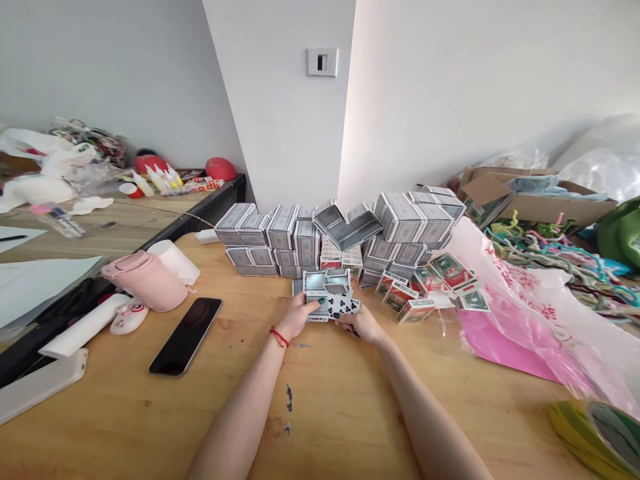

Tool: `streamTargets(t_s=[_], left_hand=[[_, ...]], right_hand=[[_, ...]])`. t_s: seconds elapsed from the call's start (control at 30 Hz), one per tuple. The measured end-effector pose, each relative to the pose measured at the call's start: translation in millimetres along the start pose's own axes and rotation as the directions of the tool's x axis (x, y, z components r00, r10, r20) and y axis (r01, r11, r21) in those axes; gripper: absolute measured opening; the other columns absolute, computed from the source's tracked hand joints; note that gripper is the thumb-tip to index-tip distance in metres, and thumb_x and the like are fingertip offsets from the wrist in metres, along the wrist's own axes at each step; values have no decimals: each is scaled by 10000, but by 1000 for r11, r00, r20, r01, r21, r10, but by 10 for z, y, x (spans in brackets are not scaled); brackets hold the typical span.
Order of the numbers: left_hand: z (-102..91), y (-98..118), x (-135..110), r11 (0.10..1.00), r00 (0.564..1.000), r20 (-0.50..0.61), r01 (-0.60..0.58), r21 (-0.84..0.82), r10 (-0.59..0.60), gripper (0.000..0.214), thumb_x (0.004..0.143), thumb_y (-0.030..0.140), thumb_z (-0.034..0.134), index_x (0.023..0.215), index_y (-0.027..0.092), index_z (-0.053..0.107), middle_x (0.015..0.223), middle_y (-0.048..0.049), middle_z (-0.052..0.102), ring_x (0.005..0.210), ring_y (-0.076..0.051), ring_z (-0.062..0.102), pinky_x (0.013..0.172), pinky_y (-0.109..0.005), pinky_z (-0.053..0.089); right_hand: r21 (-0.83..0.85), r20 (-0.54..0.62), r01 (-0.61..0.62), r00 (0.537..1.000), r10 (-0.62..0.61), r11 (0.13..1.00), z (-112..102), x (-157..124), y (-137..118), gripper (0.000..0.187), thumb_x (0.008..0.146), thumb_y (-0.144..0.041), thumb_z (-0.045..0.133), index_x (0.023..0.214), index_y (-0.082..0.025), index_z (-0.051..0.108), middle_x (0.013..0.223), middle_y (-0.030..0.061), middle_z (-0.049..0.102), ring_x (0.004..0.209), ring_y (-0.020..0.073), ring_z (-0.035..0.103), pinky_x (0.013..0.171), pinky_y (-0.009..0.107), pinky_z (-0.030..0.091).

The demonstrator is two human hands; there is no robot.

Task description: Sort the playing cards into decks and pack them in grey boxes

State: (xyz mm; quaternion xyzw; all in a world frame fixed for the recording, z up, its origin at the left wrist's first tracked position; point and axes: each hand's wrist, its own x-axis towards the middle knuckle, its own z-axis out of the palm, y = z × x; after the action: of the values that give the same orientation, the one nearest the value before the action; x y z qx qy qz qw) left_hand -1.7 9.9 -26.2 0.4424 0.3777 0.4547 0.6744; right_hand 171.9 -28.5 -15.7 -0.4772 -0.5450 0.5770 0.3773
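At the middle of the table, my left hand (pixel 297 316) grips the left side of a small block of folded playing cards (pixel 320 280), with its thumb on top. From the right, my right hand (pixel 365 324) pinches a playing card (pixel 350 305) that shows black clubs and lies against the block. Right behind my hands stand grey-backed card blocks (pixel 250 230) stacked in rows. A bent, open piece of joined cards (pixel 345 230) leans on top of them. My fingers partly cover the block's underside.
Red and green card boxes (pixel 410 308) lie right of my hands, beside a pink plastic bag (pixel 510 333). A phone (pixel 186 337), a pink cup (pixel 150 280) and a white roll (pixel 85 325) lie left. Yellow tape (pixel 575 427) sits at the near right corner.
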Motion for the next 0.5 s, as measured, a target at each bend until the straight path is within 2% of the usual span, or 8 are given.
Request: streamTargets(t_s=[0.1,0.33,0.5], left_hand=[[0,-5,-1,999,1000,13,-21,40,21,390,585,227,699,951,136,599,838,-50,670,886,-204,587,823,-331,413],[26,20,-20,997,999,42,-18,78,15,373,582,207,694,938,145,601,854,-46,666,876,-205,584,802,-320,418],[42,-6,-28,997,998,42,-51,60,48,360,607,200,674,955,159,591,904,-44,657,936,-197,561,858,-327,389]], right_hand=[[-9,10,-29,1000,29,1000,-8,-4,-9,162,637,-276,538,549,-140,546,332,-71,382,333,71,332,357,188,241],[-25,48,-37,998,39,999,-24,14,23,155,623,-266,542,536,-138,553,332,-68,395,335,70,337,367,192,251],[-29,44,-29,999,30,999,-7,32,58,153,642,-259,510,538,-150,536,308,-74,386,308,66,321,354,189,246]])
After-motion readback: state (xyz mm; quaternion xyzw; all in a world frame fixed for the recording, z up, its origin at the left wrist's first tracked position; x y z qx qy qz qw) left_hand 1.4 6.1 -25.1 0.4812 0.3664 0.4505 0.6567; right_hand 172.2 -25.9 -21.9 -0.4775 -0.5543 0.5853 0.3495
